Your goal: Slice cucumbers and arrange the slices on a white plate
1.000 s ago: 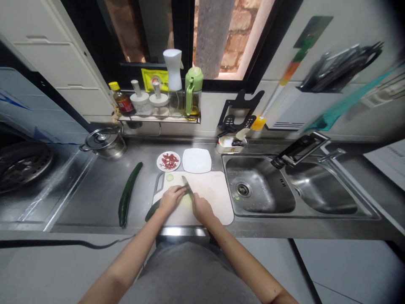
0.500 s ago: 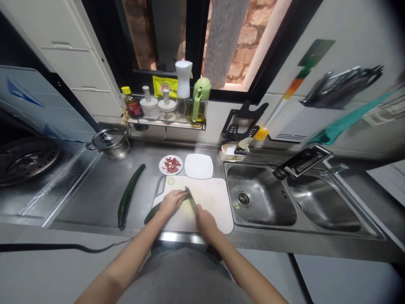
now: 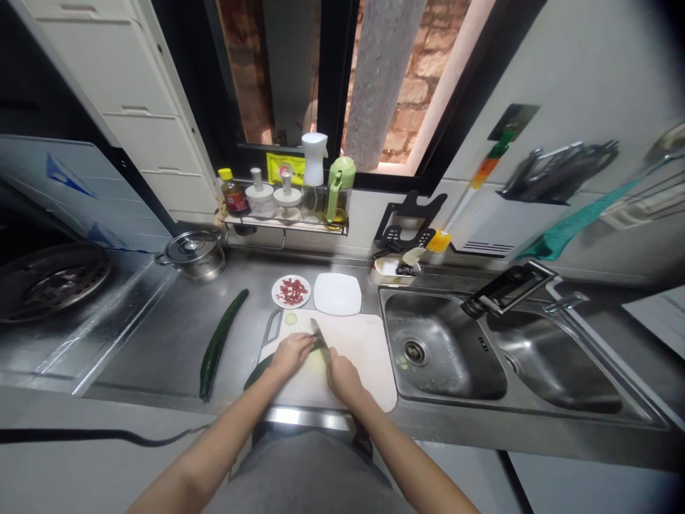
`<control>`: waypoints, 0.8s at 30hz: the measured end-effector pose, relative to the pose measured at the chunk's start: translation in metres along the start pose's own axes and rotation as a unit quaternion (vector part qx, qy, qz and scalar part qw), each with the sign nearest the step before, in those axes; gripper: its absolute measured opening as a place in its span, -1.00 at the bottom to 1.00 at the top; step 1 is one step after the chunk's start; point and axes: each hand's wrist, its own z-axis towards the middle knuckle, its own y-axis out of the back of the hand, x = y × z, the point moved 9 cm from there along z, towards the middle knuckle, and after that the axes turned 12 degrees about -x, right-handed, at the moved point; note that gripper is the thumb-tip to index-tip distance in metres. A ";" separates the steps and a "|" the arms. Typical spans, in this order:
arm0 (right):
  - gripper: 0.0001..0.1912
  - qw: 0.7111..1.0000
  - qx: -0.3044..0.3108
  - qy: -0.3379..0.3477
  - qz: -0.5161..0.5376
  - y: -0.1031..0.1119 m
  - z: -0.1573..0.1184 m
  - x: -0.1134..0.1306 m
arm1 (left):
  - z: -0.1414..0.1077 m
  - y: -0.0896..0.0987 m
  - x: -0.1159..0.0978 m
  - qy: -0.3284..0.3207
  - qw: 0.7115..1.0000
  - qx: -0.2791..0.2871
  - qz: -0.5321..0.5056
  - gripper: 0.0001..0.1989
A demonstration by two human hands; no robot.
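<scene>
On the white cutting board (image 3: 364, 364), my left hand (image 3: 292, 355) is closed over a dark green cucumber (image 3: 258, 372), whose rear end sticks out behind the wrist. My right hand (image 3: 342, 376) grips a kitchen knife (image 3: 321, 338), its blade at the cucumber's front end beside my left fingertips. The knife's handle is hidden in my fist. A pale round cucumber slice (image 3: 290, 319) lies near the board's upper left corner. A second, whole cucumber (image 3: 222, 345) rests on the steel counter to the left of the board.
Behind the board stand a plate of chopped red pieces (image 3: 292, 291) and a white square plate (image 3: 337, 294). To the right is a double sink (image 3: 444, 350) with a few green bits near its drain. A lidded pot (image 3: 196, 255) stands at back left, below a condiment shelf (image 3: 286, 225).
The whole view has shifted slightly, so the counter items sit lower in the picture. My hands keep their hold on the cucumber and knife, with the blade tilted a little differently.
</scene>
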 end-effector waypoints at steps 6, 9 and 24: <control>-0.61 1.000 -0.019 -0.001 0.019 0.007 0.017 0.009 | -0.001 0.001 -0.001 -0.002 1.000 -0.003 0.012 -0.76; -0.61 1.000 -0.017 -0.003 0.018 0.006 0.016 0.010 | -0.001 0.002 -0.002 -0.001 1.000 -0.003 0.013 -0.76; -0.63 1.000 0.020 -0.010 -0.014 -0.002 -0.017 -0.003 | 0.001 0.007 -0.006 0.011 1.000 0.008 0.014 -0.74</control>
